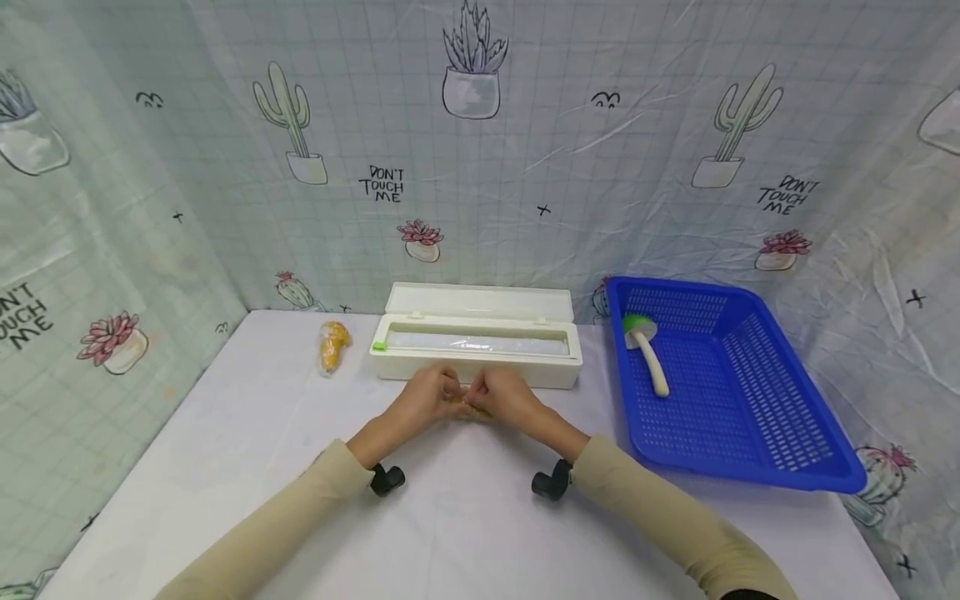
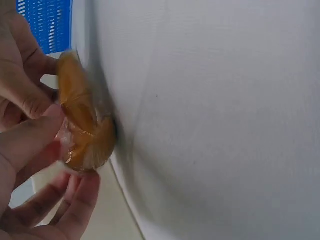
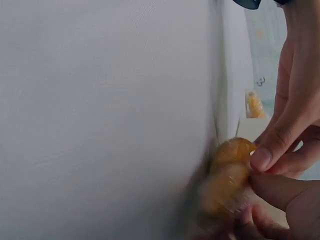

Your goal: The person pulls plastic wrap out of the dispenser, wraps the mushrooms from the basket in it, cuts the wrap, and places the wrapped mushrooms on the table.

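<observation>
In front of the white box, my left hand (image 1: pixel 429 395) and right hand (image 1: pixel 510 398) meet over an orange-brown, mushroom-shaped thing (image 2: pixel 80 107) wrapped in clear plastic film. Thumb and fingers of the left hand pinch its rounder end, seen in the left wrist view. The right hand pinches gathered film beside it. In the right wrist view the wrapped thing (image 3: pixel 231 172) is partly blurred and its lower end is hidden by fingers. Just beyond the hands stands a cling film dispenser (image 1: pixel 476 369), lid raised, with a roll of film (image 1: pixel 476 342) inside and a green slider (image 1: pixel 380 346) at its left end.
A yellow-orange film-wrapped thing (image 1: pixel 332 346) lies left of the dispenser. On the right, a blue plastic basket (image 1: pixel 738 475) holds a green-capped mushroom (image 1: pixel 651 358) with a white stem. A patterned cloth (image 1: pixel 517 183) hangs behind the white-covered table (image 1: pixel 480 533).
</observation>
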`<state>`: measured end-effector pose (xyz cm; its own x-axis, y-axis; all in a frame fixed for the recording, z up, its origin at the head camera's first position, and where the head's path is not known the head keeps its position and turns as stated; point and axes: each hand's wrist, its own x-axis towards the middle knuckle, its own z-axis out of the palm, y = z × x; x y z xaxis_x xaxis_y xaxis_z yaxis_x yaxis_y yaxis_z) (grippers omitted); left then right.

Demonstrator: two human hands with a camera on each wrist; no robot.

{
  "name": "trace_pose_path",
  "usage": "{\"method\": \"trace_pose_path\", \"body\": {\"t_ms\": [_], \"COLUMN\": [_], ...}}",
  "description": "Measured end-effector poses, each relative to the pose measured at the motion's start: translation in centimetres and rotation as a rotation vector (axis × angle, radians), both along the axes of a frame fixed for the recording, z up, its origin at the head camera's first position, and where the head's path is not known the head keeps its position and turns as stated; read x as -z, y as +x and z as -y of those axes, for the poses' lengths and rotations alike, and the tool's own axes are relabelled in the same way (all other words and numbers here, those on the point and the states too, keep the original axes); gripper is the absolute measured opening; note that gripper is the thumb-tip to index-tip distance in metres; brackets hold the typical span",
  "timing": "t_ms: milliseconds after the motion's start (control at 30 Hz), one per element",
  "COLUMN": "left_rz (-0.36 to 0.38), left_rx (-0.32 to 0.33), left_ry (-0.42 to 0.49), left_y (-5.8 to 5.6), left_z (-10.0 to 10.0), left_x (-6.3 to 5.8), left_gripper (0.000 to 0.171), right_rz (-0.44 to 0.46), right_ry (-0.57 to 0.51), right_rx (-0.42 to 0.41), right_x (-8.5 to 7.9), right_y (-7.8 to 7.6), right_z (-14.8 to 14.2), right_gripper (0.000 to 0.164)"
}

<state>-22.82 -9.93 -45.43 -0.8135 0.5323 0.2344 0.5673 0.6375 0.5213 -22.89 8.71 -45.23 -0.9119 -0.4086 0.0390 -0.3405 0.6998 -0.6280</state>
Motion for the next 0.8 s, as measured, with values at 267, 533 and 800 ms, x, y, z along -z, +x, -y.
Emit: {"method": "trace_pose_path", "body": {"t_ms": [267, 533, 800], "left_rz": [-0.021, -0.034, 0.039], "left_rx": [-0.013, -0.007, 0.064], "left_ry": [0.032, 0.002, 0.033], "left_y": [-0.2, -0.3, -0.3], "left_z": [-0.4, -0.8, -0.2], "left_x": [0.3, 0.1, -0.1], "left_gripper": [0.008, 0.008, 0.035], "right_rz": [0.026, 0.061, 0.003], "right_ry": [-0.033, -0.023, -0.051], "right_rx": [-0.062, -0.143, -0.181], "right_x": [0.0, -0.2, -0.4], "right_y": [0.4, 1.2, 1.1], "right_z": [-0.9, -1.7, -3.0], "right_gripper": [0.014, 0.041, 0.026]}}
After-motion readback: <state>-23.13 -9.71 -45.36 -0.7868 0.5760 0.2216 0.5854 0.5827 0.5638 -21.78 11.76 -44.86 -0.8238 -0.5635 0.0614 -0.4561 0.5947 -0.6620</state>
